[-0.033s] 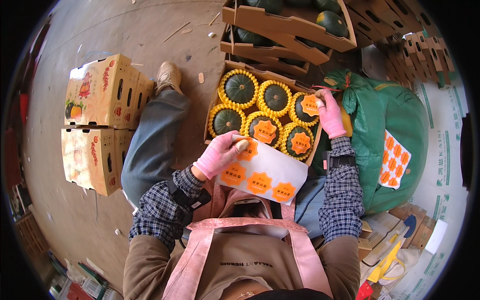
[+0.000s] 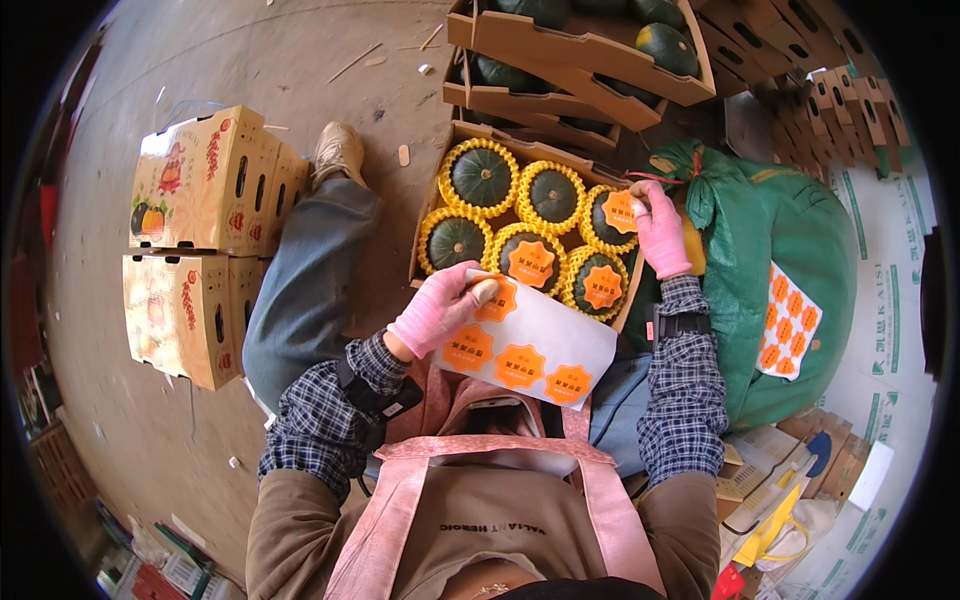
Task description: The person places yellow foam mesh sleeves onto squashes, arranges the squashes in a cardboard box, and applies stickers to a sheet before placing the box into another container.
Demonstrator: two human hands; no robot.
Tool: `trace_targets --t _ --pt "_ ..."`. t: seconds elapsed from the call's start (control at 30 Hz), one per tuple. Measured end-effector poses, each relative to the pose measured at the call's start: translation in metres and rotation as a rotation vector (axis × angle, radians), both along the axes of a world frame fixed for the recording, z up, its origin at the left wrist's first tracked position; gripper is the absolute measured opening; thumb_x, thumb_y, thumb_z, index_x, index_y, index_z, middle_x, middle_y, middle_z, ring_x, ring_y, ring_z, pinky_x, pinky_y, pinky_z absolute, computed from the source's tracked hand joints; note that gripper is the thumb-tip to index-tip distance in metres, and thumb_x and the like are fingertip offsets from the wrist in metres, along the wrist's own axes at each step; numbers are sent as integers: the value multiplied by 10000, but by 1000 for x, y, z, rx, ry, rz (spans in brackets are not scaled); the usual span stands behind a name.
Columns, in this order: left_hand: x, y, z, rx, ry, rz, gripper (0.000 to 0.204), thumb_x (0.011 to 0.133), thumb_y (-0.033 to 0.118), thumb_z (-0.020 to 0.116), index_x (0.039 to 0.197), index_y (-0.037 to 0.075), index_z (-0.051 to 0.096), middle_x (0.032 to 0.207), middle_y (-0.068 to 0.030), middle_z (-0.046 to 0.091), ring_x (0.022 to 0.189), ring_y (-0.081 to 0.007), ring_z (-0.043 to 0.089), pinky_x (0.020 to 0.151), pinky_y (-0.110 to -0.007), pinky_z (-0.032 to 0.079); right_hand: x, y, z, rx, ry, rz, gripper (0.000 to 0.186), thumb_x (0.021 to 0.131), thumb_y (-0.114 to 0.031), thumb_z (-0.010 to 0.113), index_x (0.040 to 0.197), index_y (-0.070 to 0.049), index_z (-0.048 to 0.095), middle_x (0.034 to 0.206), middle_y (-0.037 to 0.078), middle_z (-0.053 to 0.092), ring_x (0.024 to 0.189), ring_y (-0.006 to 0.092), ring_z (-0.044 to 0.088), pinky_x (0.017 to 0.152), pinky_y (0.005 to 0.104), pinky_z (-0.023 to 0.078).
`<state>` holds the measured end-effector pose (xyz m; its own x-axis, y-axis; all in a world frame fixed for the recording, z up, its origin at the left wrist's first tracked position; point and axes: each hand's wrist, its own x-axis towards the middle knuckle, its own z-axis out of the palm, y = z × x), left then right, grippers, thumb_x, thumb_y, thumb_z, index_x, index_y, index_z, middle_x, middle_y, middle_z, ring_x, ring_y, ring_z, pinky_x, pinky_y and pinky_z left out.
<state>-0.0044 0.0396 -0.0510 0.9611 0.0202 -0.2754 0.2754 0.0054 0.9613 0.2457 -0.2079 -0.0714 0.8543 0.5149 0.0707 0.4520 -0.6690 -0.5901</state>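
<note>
An open cardboard box [image 2: 436,190] holds several dark green squashes in yellow foam nets. Three of them carry an orange sticker, for example the one in the front row [image 2: 532,262]. My right hand [image 2: 660,232], in a pink glove, presses an orange sticker [image 2: 618,210] onto the far right squash. My left hand [image 2: 440,315], also in a pink glove, holds a white backing sheet [image 2: 555,335] by its left corner, thumb on one sticker. Several orange stickers remain on the sheet, which hangs over my lap just in front of the box.
Two closed printed cartons [image 2: 200,180] stand at the left on the concrete floor. Open boxes of bare squashes [image 2: 590,45] are stacked behind. A green sack [image 2: 800,230] at the right bears another sticker sheet [image 2: 790,322]. My jeans leg [image 2: 305,290] stretches out left of the box.
</note>
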Motion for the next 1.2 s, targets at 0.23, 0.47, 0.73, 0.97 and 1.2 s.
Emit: trace_targets --t 0.23,0.47,0.73,0.97,1.2 --pt "1 5 6 -49 37 56 195 956 189 529 964 3 586 786 5 534 746 -80 497 692 -245 456 -37 17 45 -777 -536 53 234 780 -265 639 1010 -271 677 1008 33 588 976 232 518 806 421 392" --pt "2 3 6 63 -111 46 219 933 198 550 978 -3 622 784 -93 563 734 -188 550 700 -302 459 -121 67 112 -553 -141 388 404 816 -447 589 1083 -148 647 1116 53 589 1039 233 524 897 435 379" --pt "-4 8 -4 -773 92 219 453 984 419 420 1043 11 608 992 -47 638 889 -110 585 803 -268 479 -158 97 91 -147 -447 493 312 759 -243 659 1064 -179 665 1080 63 600 997 250 539 920 410 363" --pt "-6 22 3 -549 245 210 434 964 410 481 968 4 633 843 -19 635 748 -82 572 702 -254 486 -122 89 91 837 1028 392 116 779 21 630 873 -41 660 1144 70 596 1001 208 574 887 330 455" --pt "-8 18 -4 -128 136 59 443 963 386 496 987 -40 617 780 1 594 751 -86 497 693 -271 451 -18 90 16 -28 265 71 254 828 -14 603 1048 -94 506 849 94 584 803 224 596 762 325 484"
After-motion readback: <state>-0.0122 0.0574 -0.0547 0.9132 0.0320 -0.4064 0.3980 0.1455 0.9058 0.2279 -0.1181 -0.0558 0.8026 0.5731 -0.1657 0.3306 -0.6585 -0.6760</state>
